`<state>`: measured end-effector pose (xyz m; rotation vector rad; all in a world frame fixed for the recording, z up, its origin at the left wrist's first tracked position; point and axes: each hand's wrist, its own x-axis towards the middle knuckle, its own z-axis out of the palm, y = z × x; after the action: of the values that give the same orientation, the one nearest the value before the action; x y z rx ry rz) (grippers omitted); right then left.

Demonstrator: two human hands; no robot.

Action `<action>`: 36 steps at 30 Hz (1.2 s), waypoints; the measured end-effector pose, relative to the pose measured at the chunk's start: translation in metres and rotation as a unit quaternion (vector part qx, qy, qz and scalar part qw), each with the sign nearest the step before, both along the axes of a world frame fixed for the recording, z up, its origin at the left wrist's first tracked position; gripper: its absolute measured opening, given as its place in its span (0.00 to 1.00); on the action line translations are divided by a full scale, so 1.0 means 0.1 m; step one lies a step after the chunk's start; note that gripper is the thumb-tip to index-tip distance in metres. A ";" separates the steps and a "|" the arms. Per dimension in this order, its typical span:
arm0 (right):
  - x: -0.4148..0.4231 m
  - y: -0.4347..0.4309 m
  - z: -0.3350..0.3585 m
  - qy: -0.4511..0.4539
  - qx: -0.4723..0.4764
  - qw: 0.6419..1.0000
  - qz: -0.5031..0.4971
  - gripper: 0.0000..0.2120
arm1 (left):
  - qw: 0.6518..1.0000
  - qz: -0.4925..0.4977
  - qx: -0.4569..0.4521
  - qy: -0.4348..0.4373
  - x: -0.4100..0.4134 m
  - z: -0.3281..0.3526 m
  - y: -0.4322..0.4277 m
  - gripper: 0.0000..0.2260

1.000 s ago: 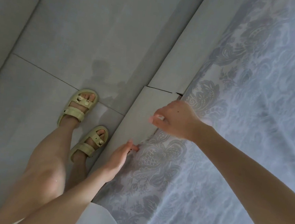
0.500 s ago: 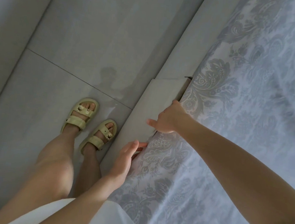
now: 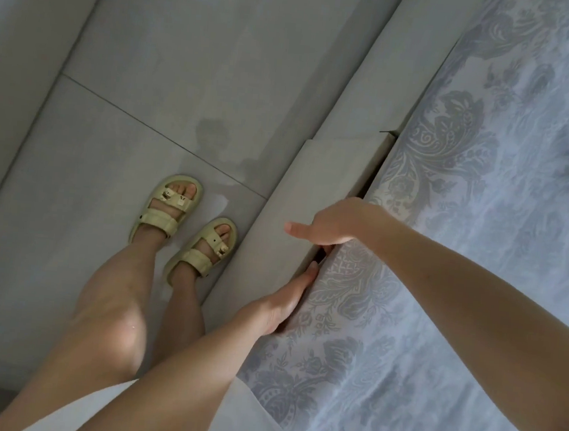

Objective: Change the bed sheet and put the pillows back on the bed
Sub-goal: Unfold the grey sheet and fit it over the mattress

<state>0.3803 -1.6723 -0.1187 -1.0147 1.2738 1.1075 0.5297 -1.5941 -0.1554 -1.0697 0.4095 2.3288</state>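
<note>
A pale blue-grey bed sheet (image 3: pixel 484 198) with a floral damask pattern covers the mattress on the right. Its edge runs along the grey bed frame side panel (image 3: pixel 327 184). My left hand (image 3: pixel 286 301) lies flat with straight fingers against the sheet edge, its fingertips pushed into the dark gap between mattress and frame. Just above it, my right hand (image 3: pixel 337 223) reaches over the sheet edge. Its thumb points out over the frame and its fingers curl down round the sheet edge into the gap, where they are hidden. No pillows are in view.
I stand on a grey tiled floor (image 3: pixel 151 66) close beside the bed, in pale yellow sandals (image 3: pixel 170 205). My white garment (image 3: pixel 155 420) shows at the bottom. A seam in the frame panel (image 3: pixel 386 135) lies farther along the edge.
My left hand has turned from a thumb touch at the sheet edge to lying flat with its fingers in the gap. My right hand stays at the edge, fingers deeper in the gap.
</note>
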 end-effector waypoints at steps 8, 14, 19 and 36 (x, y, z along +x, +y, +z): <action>0.11 0.11 -0.31 0.043 0.055 0.997 0.040 0.43 | 0.986 0.091 -0.101 -0.099 0.57 0.02 0.03 0.28; 0.27 0.11 0.02 0.014 -0.139 0.987 -0.076 0.43 | 0.999 0.028 0.004 -0.040 0.49 0.15 0.25 0.22; 0.66 0.35 0.22 -0.002 -0.195 0.972 -0.131 0.39 | 1.000 0.004 -0.004 0.007 0.55 0.05 0.12 0.29; 1.52 0.97 -0.04 -0.007 -0.052 0.996 0.069 0.35 | 0.989 -0.020 -0.125 -0.074 2.06 0.03 0.71 0.20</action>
<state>0.5325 -1.5751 -0.1232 -1.2014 1.2765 1.1464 0.7352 -1.5228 -0.1522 -1.3298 0.6728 2.1865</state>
